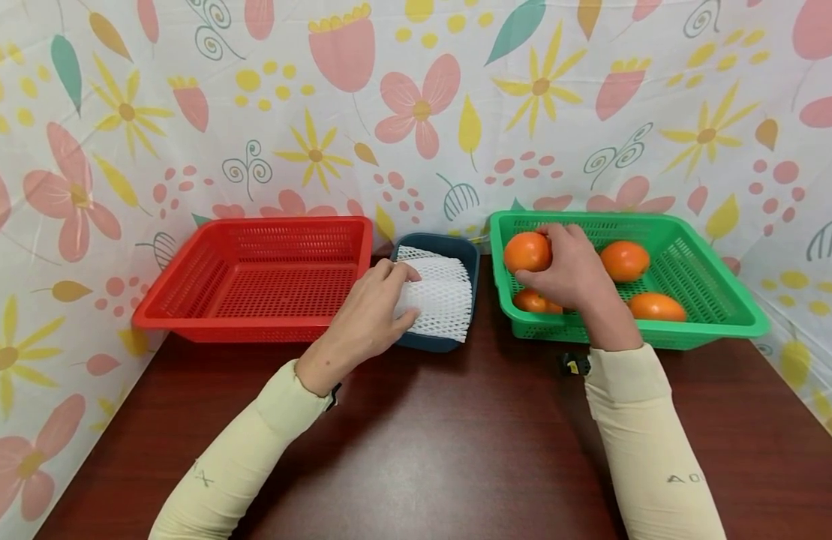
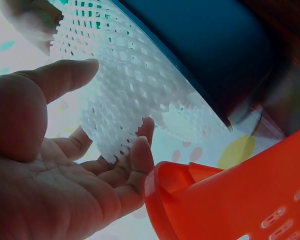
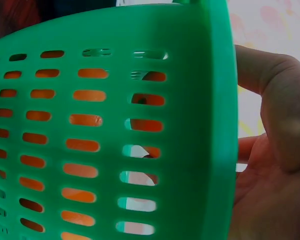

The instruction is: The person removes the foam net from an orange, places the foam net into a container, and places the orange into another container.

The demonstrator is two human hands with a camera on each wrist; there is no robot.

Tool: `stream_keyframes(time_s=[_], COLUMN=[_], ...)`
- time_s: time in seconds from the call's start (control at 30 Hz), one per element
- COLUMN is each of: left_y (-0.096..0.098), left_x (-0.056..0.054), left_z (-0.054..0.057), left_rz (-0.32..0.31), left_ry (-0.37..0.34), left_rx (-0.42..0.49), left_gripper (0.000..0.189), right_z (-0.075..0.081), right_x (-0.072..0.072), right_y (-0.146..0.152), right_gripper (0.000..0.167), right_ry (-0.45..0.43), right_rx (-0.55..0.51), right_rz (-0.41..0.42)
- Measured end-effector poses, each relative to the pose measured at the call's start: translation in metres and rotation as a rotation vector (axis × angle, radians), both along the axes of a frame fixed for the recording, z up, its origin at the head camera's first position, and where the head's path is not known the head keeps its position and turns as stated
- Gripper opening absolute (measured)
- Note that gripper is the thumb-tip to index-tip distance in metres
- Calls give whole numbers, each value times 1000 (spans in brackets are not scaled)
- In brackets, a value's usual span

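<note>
With thumb and fingers, my right hand grips an orange at the left end of the green basket. Another orange lies just below it, partly covered. In the right wrist view the basket wall hides the fingertips and most of the fruit. My left hand reaches over the blue bin, where white foam net sleeves lie stacked. The left wrist view has the thumb and loosely bent fingers spread around the edge of a net sleeve, without a visible pinch.
Two more oranges, one at the back and one in front, sit in the green basket. Left of the bin stands a red basket. A flowered curtain hangs behind the brown table.
</note>
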State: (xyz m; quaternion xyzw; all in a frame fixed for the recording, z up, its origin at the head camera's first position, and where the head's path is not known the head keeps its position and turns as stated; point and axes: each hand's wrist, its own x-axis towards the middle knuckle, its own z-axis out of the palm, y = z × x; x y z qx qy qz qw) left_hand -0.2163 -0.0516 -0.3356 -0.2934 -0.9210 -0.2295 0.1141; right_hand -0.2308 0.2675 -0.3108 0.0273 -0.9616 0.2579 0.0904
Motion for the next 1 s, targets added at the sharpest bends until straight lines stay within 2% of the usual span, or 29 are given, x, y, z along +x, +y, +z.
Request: stream_keyframes(time_s=[0.37, 1.0], left_y=[0, 1], left_x=[0, 0], left_z=[-3, -6], left_rz=[-22, -35], left_ry=[42, 16], left_rx=[-31, -60], left_gripper=[42, 39], right_z=[-8, -16], right_x=[-5, -8], right_y=[2, 0], right_gripper=[72, 73], right_ry=[-54, -64], right_rx=[57, 97], right_rz=[8, -10])
